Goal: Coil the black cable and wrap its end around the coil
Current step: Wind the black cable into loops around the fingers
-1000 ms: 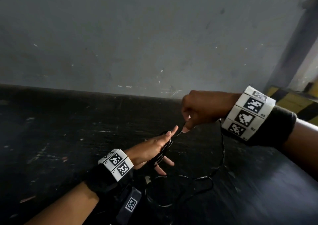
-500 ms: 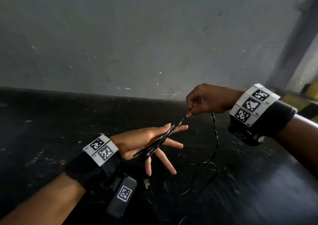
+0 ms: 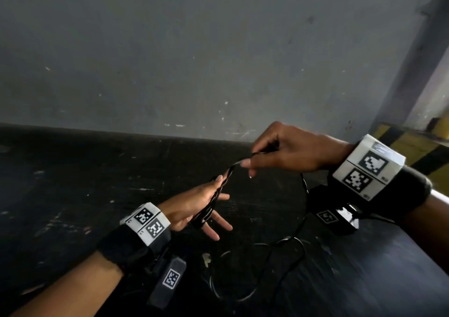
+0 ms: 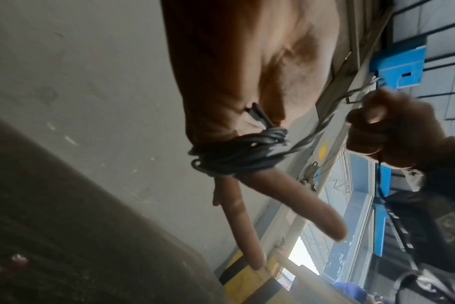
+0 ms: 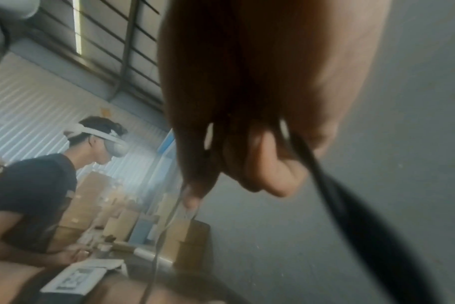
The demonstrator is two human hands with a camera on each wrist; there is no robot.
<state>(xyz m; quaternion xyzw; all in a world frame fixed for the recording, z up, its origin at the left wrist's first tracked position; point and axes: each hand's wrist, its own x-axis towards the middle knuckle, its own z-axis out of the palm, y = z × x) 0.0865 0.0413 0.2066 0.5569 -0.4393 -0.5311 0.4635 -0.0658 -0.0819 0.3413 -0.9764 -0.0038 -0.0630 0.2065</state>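
Observation:
The black cable is wound in several turns round my left hand, whose fingers stick out straight and spread. In the left wrist view the coil sits at the base of those fingers, and a cable end pokes out at the crease by the thumb. My right hand is above and to the right and pinches the taut strand between thumb and fingertips. From that hand the cable drops to loose loops on the black table.
The black table runs up to a grey wall. A yellow-and-black striped kerb is at the far right. The right wrist view shows another person with a headset beside cardboard boxes.
My right hand has drawn the strand up and away from my left fingertips. My left fingers have spread apart, and the loose loops on the table have shifted.

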